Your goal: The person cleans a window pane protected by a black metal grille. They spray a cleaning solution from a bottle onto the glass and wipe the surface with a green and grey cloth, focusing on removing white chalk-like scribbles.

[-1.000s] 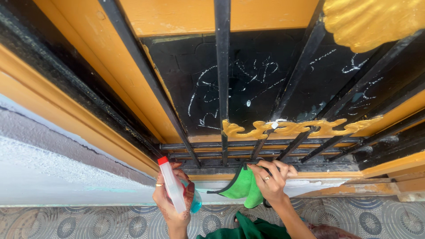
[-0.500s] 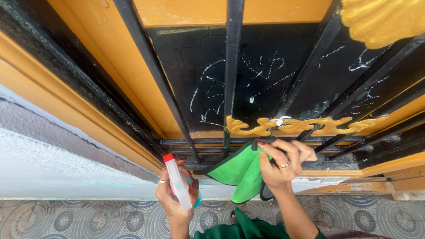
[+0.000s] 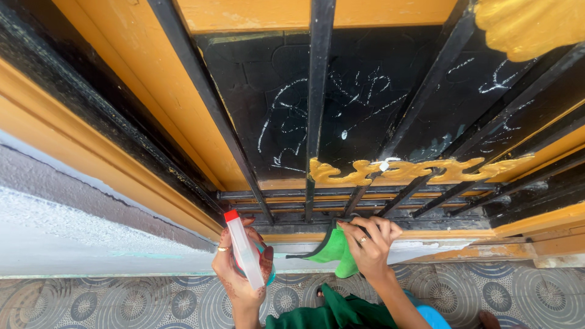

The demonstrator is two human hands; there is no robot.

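Note:
My left hand grips a white spray bottle with a red tip, held upright just below the window's lower frame. My right hand, a ring on one finger, presses a bright green cloth against the bottom rail of the black metal grille, near the base of the middle bar. A dark glass pane with white smears sits behind the bars. A gold ornamental band runs across the grille just above my right hand.
An orange-yellow window frame surrounds the pane. A white ledge runs below on the left, above a patterned tiled floor. A large gold ornament hangs at the top right. Green clothing shows at the bottom.
My right hand has moved the green cloth along the bottom rail, and the cloth is now more bunched under my fingers. The spray bottle in my left hand has stayed roughly in place.

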